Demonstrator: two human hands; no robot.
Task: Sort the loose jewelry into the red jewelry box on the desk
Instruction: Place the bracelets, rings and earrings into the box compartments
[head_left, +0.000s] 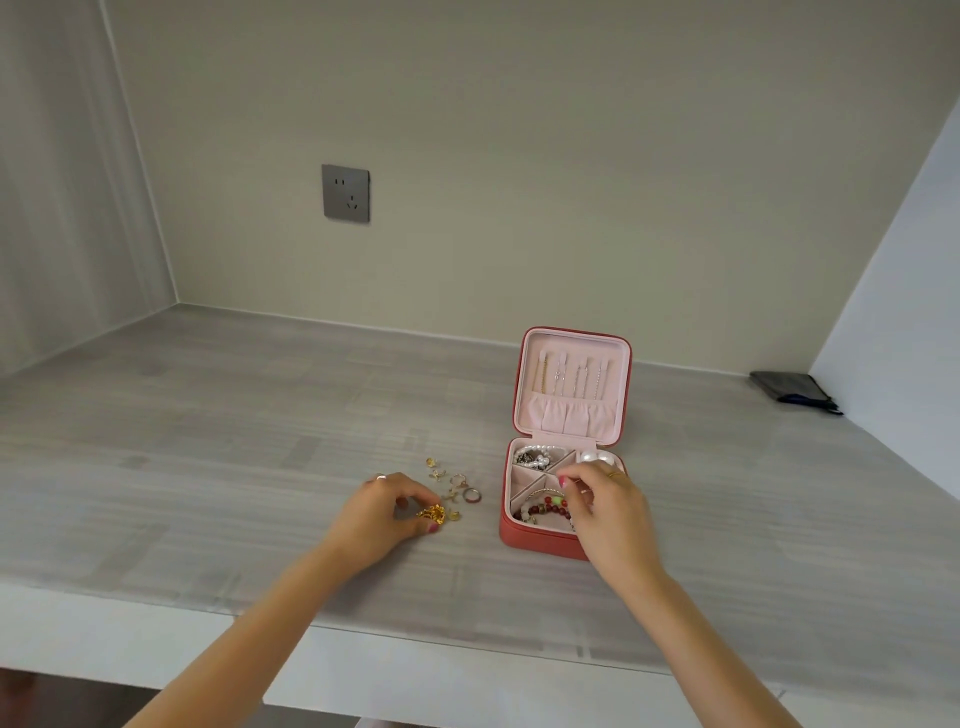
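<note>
On the grey woodgrain desk (208, 441), well left of the red jewelry box (540, 543), the left hand (382, 517) curls its grip around a gold ornament (434, 514). Between that hand and the box lie several small gold pieces (441, 475) and one ring (471, 495). The box stands open, its lid (571, 384) upright at the far side, holding five chains. The right hand (608, 512) hovers over the box's compartments, fingers bent; I cannot tell what its grip holds. Right of the box, in the corner, lies one dark pouch (792, 391).

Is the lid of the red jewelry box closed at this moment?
No, the red jewelry box stands open on the desk, its lid upright and showing chains hung inside.
</note>
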